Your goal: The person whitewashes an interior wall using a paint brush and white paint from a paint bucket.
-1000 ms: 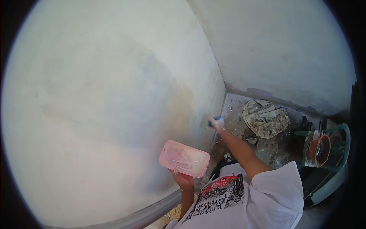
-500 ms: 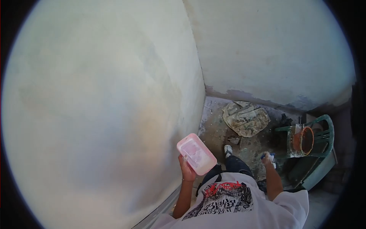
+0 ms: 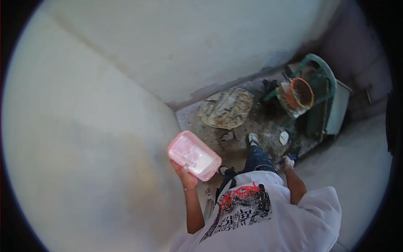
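The broad off-white plastered wall (image 3: pixel 84 147) fills the 9 o'clock side and meets a second pale wall (image 3: pixel 163 50) at 12 o'clock. Below their corner lies a grey, paint-spattered floor (image 3: pixel 268 124), cluttered enough that each footing seems worth a glance. The person's white printed T-shirt (image 3: pixel 289 222) spreads at 5 o'clock. A green plastic armchair (image 3: pixel 329 77) stands at 2 o'clock, and a crumpled, stained cloth or sack (image 3: pixel 226 110) lies in the same direction, much nearer the centre; it could catch a foot, so stepping around it looks wiser. An orange round bucket (image 3: pixel 301 93), its rim crusted, appears to rest on the chair, between 2 and 3.

The pink rectangular plastic tub (image 3: pixel 195 155), coated inside with a white substance, sits just off centre at 6 o'clock. The hands are well apart. The left hand (image 3: pixel 184 175) grips the tub by its near side, thumb at the rim. With the tub tilted, a palm spread well beneath it would probably steady the load better than a pinch on the edge. At 4 o'clock the whitened right hand (image 3: pixel 288 164) appears closed round a small blue tool (image 3: pixel 293 159), its shape unclear; a loose, low carry, clear of trouser leg and shirt, should spare both from smears.
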Action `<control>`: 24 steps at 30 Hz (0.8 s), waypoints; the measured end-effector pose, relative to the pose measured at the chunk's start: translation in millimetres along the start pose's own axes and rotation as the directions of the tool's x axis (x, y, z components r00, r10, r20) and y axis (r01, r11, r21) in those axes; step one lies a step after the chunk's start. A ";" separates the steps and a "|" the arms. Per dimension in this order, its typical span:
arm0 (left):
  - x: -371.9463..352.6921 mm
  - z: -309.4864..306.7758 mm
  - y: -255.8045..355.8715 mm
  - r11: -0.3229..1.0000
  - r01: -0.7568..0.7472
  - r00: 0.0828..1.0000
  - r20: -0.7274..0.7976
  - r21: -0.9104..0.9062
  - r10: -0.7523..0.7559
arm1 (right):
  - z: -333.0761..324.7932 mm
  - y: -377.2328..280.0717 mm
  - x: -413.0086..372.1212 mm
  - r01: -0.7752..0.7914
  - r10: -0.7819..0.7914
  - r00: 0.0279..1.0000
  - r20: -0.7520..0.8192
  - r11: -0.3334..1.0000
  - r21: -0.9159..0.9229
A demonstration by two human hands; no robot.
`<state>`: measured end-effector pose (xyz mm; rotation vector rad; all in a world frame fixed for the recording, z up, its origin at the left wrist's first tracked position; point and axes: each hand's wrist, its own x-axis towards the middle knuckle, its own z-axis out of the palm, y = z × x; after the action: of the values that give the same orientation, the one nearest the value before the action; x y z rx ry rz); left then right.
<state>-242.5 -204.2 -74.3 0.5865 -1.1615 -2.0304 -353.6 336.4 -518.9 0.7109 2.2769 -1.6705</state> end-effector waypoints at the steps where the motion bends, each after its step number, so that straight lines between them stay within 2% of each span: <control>1: 1.8 6.8 -3.9 1.000 0.019 1.000 0.015 -0.009 -0.019 | -14.3 -18.9 4.9 -0.197 0.201 0.968 0.153 0.980 -0.040; 2: 4.6 16.6 -12.4 0.999 0.034 0.999 0.027 -0.008 -0.034 | -6.6 -45.4 1.1 -0.208 0.208 0.978 0.010 0.978 -0.004; 3: 6.1 25.5 -26.0 0.998 0.062 0.997 0.054 -0.005 -0.061 | 1.3 -125.1 -7.2 -0.550 0.599 0.793 -0.108 0.782 0.294; 5: 9.8 44.8 -54.4 0.997 0.022 0.997 0.067 0.072 -0.027 | -0.8 -155.0 20.4 -0.532 0.586 0.801 -0.122 0.791 0.302; 9: 12.3 135.1 -146.0 0.979 0.098 0.987 0.108 0.180 -0.119 | -29.3 -196.4 132.9 -0.548 0.642 0.757 -0.121 0.725 0.418; 11: 16.2 188.0 -195.0 0.967 0.144 0.973 0.148 0.209 -0.177 | -45.7 -207.8 200.8 -0.404 0.512 0.848 -0.139 0.793 0.455; 13: 23.8 252.0 -244.6 0.952 0.193 0.954 0.183 0.239 -0.239 | -69.6 -242.7 278.3 -0.382 0.504 0.847 -0.169 0.799 0.465; 15: 38.0 304.6 -294.7 0.908 0.293 0.925 0.152 0.299 -0.349 | -89.9 -265.2 358.2 -0.097 0.212 0.966 -0.147 0.828 0.552; 16: 44.0 333.0 -315.4 0.896 0.307 0.916 0.157 0.320 -0.369 | -96.2 -275.8 395.9 -0.114 0.239 0.959 -0.156 0.821 0.559; 18: 62.8 388.2 -363.0 0.843 0.497 0.857 0.040 0.206 -0.515 | -98.0 -309.2 478.7 0.101 0.027 0.973 -0.229 0.845 0.526; 19: 72.4 405.2 -392.3 0.828 0.521 0.843 0.026 0.209 -0.537 | -90.6 -299.4 524.7 0.080 0.041 0.972 -0.233 0.871 0.485; 20: 85.5 414.8 -416.4 0.778 0.570 0.788 0.094 0.263 -0.609 | -81.9 -288.8 565.2 0.057 0.051 0.977 -0.205 0.870 0.490; 21: 96.8 418.9 -435.3 0.720 0.615 0.720 0.144 0.323 -0.679 | -73.1 -258.2 606.0 0.091 -0.021 0.981 -0.195 0.930 0.357; 22: 105.9 412.2 -451.6 0.688 0.617 0.709 0.108 0.382 -0.696 | -65.2 -266.3 616.9 0.076 -0.027 0.991 -0.132 0.922 0.381; 23: 114.6 410.7 -464.8 0.667 0.637 0.699 0.076 0.387 -0.711 | -52.9 -256.0 639.9 -0.134 0.167 0.986 -0.026 0.867 0.480; 24: 122.5 409.7 -475.7 0.679 0.598 0.730 0.059 0.425 -0.681 | -43.6 -247.3 654.7 -0.137 0.162 0.987 -0.010 0.866 0.481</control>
<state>-769.0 87.4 -291.0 1.1294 -1.6774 -2.5166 -1035.2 481.0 -597.1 1.0101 1.7801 -2.1808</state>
